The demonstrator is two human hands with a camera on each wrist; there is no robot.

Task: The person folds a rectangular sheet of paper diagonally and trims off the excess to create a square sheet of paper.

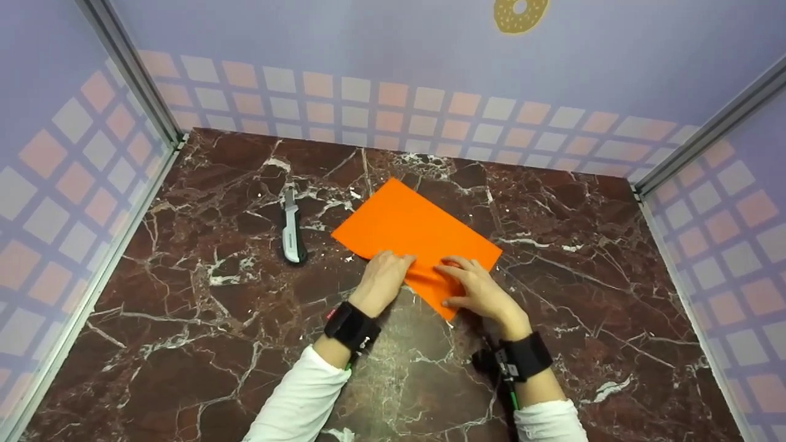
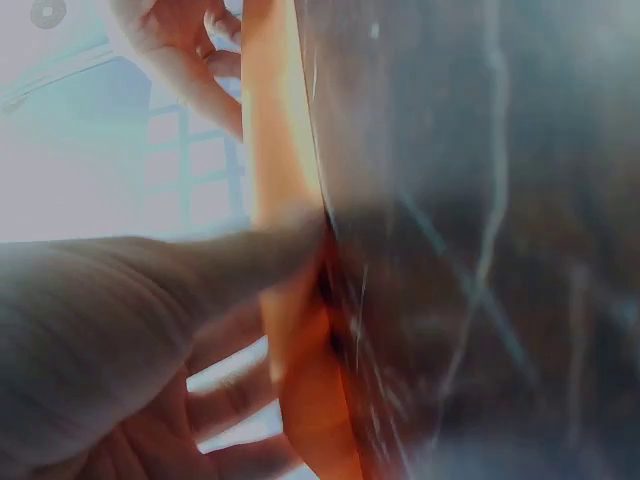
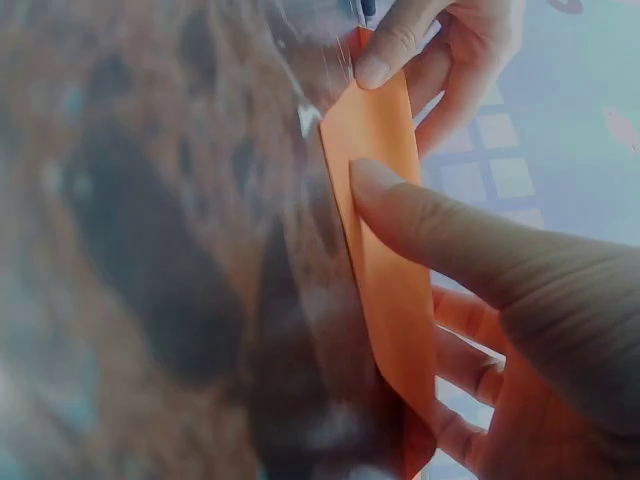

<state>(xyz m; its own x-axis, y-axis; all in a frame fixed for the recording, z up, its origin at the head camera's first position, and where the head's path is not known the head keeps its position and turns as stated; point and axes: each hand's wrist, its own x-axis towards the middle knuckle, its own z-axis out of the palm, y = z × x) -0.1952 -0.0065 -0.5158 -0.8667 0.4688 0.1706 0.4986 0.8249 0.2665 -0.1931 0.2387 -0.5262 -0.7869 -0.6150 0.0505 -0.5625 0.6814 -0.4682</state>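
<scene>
A sheet of orange paper [image 1: 412, 222] lies slanted on the marbled tabletop, its near side raised in a soft bend between the hands. My left hand [image 1: 382, 281] holds the near edge left of the bend, the thumb on the near face. To its right, my right hand [image 1: 485, 292] has the paper between its thumb and curved, spread fingers. The right wrist view shows the thumb against the orange strip [image 3: 385, 240] and the fingers behind it. From the left wrist, the left thumb crosses the paper's edge [image 2: 275, 150], with fingers on the far side.
Left of the paper lies a grey and black utility knife [image 1: 293, 236], its blade pointing to the back wall. Checkered panels enclose the marbled tabletop [image 1: 583, 270] at the back and both sides. Small white scraps are scattered about the paper. Both wrists wear black straps.
</scene>
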